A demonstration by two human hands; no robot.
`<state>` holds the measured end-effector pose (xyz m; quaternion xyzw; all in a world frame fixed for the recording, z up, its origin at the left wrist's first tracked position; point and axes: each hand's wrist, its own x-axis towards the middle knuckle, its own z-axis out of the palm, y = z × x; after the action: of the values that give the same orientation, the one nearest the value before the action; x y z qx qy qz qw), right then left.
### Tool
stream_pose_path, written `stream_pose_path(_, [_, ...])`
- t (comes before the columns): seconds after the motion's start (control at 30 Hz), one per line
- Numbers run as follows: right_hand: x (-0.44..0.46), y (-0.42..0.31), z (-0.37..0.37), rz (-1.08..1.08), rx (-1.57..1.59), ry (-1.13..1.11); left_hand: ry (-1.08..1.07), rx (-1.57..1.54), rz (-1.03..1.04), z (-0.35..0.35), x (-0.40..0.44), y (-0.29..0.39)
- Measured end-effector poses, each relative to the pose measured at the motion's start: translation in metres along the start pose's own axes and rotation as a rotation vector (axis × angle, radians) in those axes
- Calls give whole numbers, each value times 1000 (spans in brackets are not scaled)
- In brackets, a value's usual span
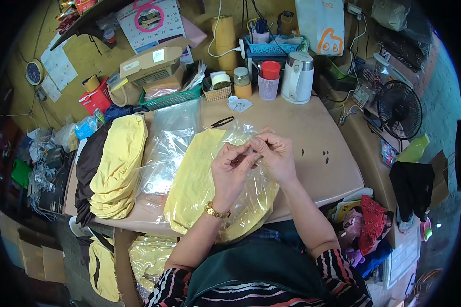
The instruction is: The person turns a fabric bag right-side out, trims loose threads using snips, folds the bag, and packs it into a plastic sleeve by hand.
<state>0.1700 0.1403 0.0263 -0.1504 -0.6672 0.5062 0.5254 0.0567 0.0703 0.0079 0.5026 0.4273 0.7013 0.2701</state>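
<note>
Both hands meet above the table, fingertips pinched together on the edge of a clear plastic bag [255, 197]. My left hand [234, 166], with a gold watch at the wrist, is closed on the plastic. Close against it, my right hand [274, 153] pinches the same film. Under the hands lies a folded yellow cloth [192, 171], partly inside or beneath the bag; which of the two I cannot tell everywhere. Behind the hands rests a small black tool [222, 122]. Flat clear bags [171, 148] lie to the left, beside a stack of yellow cloths [119, 163].
A white kettle [298, 79], a cup with a red top [269, 82], a jar [242, 84] and a green basket [174, 99] line the table's back. A black fan [399, 109] stands right. Below the front edge, a cardboard box [127, 266] holds wrapped yellow cloths.
</note>
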Motion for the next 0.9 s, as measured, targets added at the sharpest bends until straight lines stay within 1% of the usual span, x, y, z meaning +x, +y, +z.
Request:
stream_pose_path(0.07, [-1, -3, -2, 7, -18, -14, -5, 3, 13, -6, 3, 0])
stream_pose_path(0.13, [0, -17, -3, 12, -124, 0, -4, 23, -53, -13, 6, 5])
stream_pose_path(0.17, [0, -21, -5, 10, -122, -2, -2, 25, -50, -14, 6, 5])
stream_pose_path(0.23, [-1, -27, -12, -152, -617, -78, -31, -89, -14, -18, 5, 5])
stream_pose_path(0.27, [-2, -26, -17, -151, -616, -77, -32, -88, -15, -19, 5, 7])
stream_pose_path(0.33, [-2, -24, -25, -98, -593, -222, -47, -191, -68, -19, 5, 11])
stream_pose_path(0.37, [-2, -22, -25, -96, -594, -223, -46, -194, -69, -20, 5, 10])
stream_pose_path(0.43, [-2, -19, -25, -69, -631, -207, -147, -386, -73, -22, 4, 8])
stream_pose_path(0.47, [-2, -18, -25, -69, -631, -208, -146, -386, -73, -23, 3, 6])
stream_pose_path(0.53, [-1, -16, -28, -28, -608, -228, -103, -658, -193, -25, 1, 0])
stream_pose_path(0.57, [-1, -16, -30, -29, -608, -226, -106, -657, -192, -26, 1, 0])
stream_pose_path(0.63, [-1, -16, -35, 93, -544, -231, -27, -398, -248, -28, 4, 0])
stream_pose_path(0.67, [-2, -17, -33, 91, -544, -231, -27, -397, -246, -28, 5, 1])
stream_pose_path(0.73, [-7, -25, -26, -174, -465, -136, -37, -21, -249, -26, 7, 5])
stream_pose_path(0.77, [-6, -32, -21, -170, -465, -141, -33, -23, -252, -24, 7, 7])
stream_pose_path(0.83, [-5, -43, -11, -396, -695, -205, -64, 270, -146, -19, 8, 12])
stream_pose_path(0.87, [-5, -38, -8, -393, -695, -203, -67, 270, -149, -18, 8, 17])
stream_pose_path(0.9, [-3, -28, -7, -473, -713, -193, -105, 479, -19, -17, 8, 23])
